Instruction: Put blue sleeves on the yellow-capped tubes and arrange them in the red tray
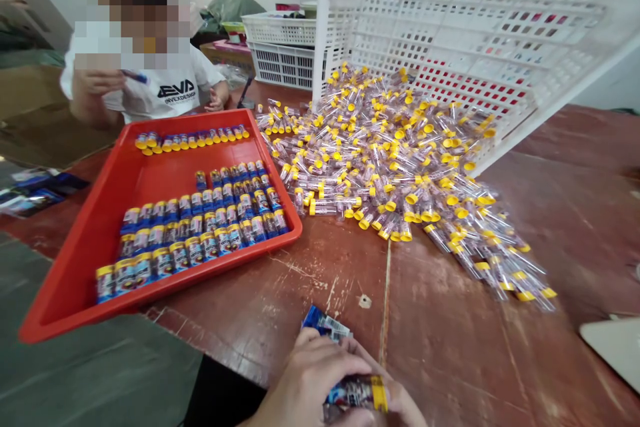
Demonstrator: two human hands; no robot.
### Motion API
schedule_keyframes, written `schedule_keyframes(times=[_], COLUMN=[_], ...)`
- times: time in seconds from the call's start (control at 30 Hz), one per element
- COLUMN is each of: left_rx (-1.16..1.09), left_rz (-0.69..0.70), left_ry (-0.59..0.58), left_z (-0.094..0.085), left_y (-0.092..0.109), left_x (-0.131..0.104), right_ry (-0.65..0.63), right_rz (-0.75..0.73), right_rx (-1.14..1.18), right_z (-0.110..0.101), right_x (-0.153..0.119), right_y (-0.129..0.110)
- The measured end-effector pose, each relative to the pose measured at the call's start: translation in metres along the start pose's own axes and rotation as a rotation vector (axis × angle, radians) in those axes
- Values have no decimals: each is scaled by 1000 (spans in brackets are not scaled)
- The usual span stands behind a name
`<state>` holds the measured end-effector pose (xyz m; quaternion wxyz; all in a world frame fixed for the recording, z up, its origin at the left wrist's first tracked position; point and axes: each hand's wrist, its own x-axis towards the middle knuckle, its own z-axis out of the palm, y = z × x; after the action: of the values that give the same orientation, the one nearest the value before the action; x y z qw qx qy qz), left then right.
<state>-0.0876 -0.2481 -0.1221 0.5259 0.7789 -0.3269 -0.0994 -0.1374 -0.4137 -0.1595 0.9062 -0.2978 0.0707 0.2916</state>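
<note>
At the front edge of the table, my left hand [307, 377] is closed around a small clear tube [353, 392] with a yellow cap and a blue printed sleeve. My right hand [404, 407] is curled round the capped end of the same tube, its fingers partly hidden. Blue printed sleeves [325, 325] with a white barcode patch lie just beyond my fingers, touching them. To the left, a red tray [165, 180] holds rows of sleeved tubes [195, 250] with yellow caps.
A large pile of unsleeved, yellow-capped tubes [380, 160] spills from a tipped white basket [560, 73]. Across the table, a co-worker [145, 87] holds a blue-sleeved tube. More blue sleeves [43, 190] lie at far left; a pale flat object [615, 350] sits at right.
</note>
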Motion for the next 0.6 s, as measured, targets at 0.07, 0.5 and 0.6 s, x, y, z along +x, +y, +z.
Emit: schedule_keyframes(times=[0.07,0.5,0.6], left_rx=[14,449,548], left_rz=[-13,-636,-816], left_ry=[-13,481,525], left_z=[2,-199,-248], left_y=[0,-27,-72], left_x=[0,56,71], right_ry=[31,800,755], right_rz=[-19,-513,-453], right_rx=[-50,-2014,-2239], right_z=[12,-115,-129], right_x=[2,35,57], right_y=[-4,-198,-211])
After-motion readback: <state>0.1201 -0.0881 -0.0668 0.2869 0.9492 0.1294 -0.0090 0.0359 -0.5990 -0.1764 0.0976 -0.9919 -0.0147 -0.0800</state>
